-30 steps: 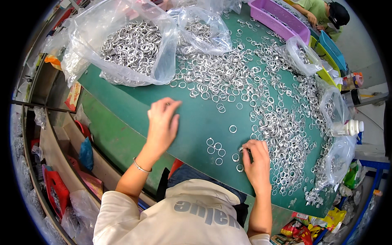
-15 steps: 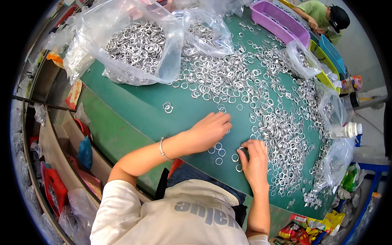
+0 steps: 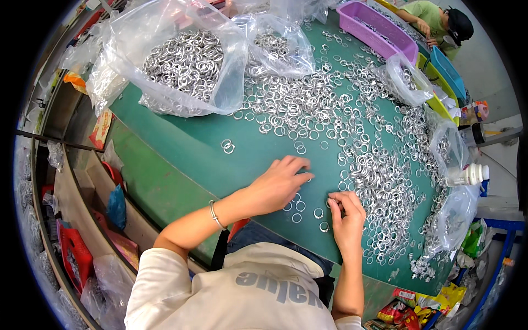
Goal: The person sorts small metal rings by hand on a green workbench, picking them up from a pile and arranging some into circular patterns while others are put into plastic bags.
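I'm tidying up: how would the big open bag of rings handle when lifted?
The bag would probably sag, since its clear plastic is creased. The heaped metal rings likely make it heavy, and its wide mouth might spill some.

T-shirt: white to cream (image 3: 220, 302), short-sleeved, of soft, loosely creased cloth.
Chest print: large grey block lettering (image 3: 280, 287), inverted from this viewpoint.
Left sleeve: plain white (image 3: 165, 269), wide, ending near the elbow.
Right sleeve: the same pale cloth (image 3: 348, 323), cut off by the lower edge.
Hem: pale and curved (image 3: 275, 254), lying over the waist.
Trousers: dark blue (image 3: 254, 235), apparently denim, though little shows.
Left wrist: slim, silver-coloured bangle (image 3: 215, 214).
Left hand: bare (image 3: 279, 184), five-fingered.
Right hand: bare (image 3: 347, 215), its forearm unadorned.
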The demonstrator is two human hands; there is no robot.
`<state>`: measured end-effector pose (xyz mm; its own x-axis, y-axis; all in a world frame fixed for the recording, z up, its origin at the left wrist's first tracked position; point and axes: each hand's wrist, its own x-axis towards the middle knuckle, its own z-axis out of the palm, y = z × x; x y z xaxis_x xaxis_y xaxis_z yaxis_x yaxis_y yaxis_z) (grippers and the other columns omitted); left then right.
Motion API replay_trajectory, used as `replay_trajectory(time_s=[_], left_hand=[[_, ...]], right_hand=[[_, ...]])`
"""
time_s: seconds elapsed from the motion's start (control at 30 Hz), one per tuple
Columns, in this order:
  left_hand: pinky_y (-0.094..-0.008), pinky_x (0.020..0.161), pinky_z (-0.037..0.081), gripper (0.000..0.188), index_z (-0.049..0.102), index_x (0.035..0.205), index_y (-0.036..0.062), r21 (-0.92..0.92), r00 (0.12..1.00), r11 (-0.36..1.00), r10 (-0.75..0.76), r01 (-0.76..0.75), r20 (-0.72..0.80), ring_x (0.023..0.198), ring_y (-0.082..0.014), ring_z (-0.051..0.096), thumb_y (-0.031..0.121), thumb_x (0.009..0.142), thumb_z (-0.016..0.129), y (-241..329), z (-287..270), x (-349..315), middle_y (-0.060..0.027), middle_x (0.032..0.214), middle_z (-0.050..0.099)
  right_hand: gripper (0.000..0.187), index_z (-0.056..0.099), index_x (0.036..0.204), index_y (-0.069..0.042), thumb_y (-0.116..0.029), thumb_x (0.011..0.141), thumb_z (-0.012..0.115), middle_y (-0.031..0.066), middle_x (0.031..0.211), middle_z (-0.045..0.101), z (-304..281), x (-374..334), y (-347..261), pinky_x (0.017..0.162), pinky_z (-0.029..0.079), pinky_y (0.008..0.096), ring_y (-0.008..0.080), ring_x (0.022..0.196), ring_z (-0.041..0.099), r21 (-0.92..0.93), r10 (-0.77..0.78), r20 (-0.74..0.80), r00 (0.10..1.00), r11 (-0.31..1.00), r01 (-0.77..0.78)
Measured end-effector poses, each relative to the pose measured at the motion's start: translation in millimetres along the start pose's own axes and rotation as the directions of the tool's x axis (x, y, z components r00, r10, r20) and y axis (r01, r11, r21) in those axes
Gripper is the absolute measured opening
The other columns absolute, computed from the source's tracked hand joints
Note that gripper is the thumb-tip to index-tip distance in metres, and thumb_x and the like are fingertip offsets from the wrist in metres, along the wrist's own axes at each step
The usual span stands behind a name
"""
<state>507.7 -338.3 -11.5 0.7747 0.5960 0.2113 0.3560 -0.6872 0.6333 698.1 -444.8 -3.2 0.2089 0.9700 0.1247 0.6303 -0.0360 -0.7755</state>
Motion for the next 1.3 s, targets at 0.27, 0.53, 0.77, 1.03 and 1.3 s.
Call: replay_trajectory(time_s=[0.27,0.53,0.77,1.03,1.3], left_hand=[[-0.0444,0.101,0.037,0.039,0.057,0.120,0.0023,-0.020,0.988,1.000,-0.010,0.014,0.157,0.123,-0.0317,0.045,-0.002,0.081,0.059,1.4,-7.9,-24.2,-0.0125,0.128,0.051],[-0.0543,0.113,0.026,0.045,0.053,0.124,-0.0003,-0.065,0.998,0.998,-0.015,0.019,0.066,0.136,-0.0349,0.034,-0.008,0.079,0.054,17.0,3.8,-43.6,-0.0177,0.139,0.043],[-0.0464,0.095,0.039,0.036,0.059,0.117,0.0029,0.274,0.984,0.959,-0.025,0.074,-0.175,0.113,-0.0324,0.051,-0.003,0.081,0.058,-30.7,-2.1,12.0,-0.0141,0.123,0.053],[-0.0428,0.096,0.039,0.043,0.056,0.120,-0.0011,0.179,0.996,0.980,-0.077,0.082,-0.036,0.121,-0.0319,0.046,-0.004,0.077,0.058,-25.1,-24.6,-17.4,-0.0168,0.130,0.048],[-0.0464,0.113,0.030,0.057,0.048,0.129,-0.0057,0.020,0.997,1.000,-0.024,0.022,0.078,0.136,-0.0364,0.034,-0.011,0.073,0.053,-20.0,-12.7,-27.2,-0.0214,0.143,0.040]], right_hand=[[0.012,0.064,0.091,0.001,0.001,0.079,0.066,0.0131,0.087,0.058,0.6,0.4,5.4,0.074,0.046,0.0400,0.0307,0.081,0.056,-0.214,-0.181,-0.011,0.983,0.961,0.175],[0.021,0.063,0.102,0.002,0.002,0.081,0.062,0.0153,0.102,0.058,-1.3,0.3,-7.8,0.081,0.045,0.0388,0.0323,0.093,0.055,-0.176,-0.199,0.073,0.977,0.962,0.209],[0.037,0.053,0.123,0.006,-0.006,0.088,0.057,0.0198,0.126,0.055,29.6,66.2,-9.2,0.098,0.038,0.0470,0.0350,0.120,0.049,-0.496,-0.316,0.112,0.942,0.804,0.329],[0.038,0.052,0.126,0.004,-0.008,0.090,0.055,0.0186,0.136,0.049,8.7,31.5,-29.9,0.106,0.032,0.0477,0.0335,0.131,0.043,-0.184,-0.182,0.481,0.858,0.936,0.302],[0.036,0.052,0.124,0.004,-0.003,0.089,0.052,0.0177,0.139,0.047,31.8,67.6,-5.2,0.109,0.030,0.0503,0.0329,0.135,0.038,-0.431,-0.272,0.334,0.902,0.807,0.403]])
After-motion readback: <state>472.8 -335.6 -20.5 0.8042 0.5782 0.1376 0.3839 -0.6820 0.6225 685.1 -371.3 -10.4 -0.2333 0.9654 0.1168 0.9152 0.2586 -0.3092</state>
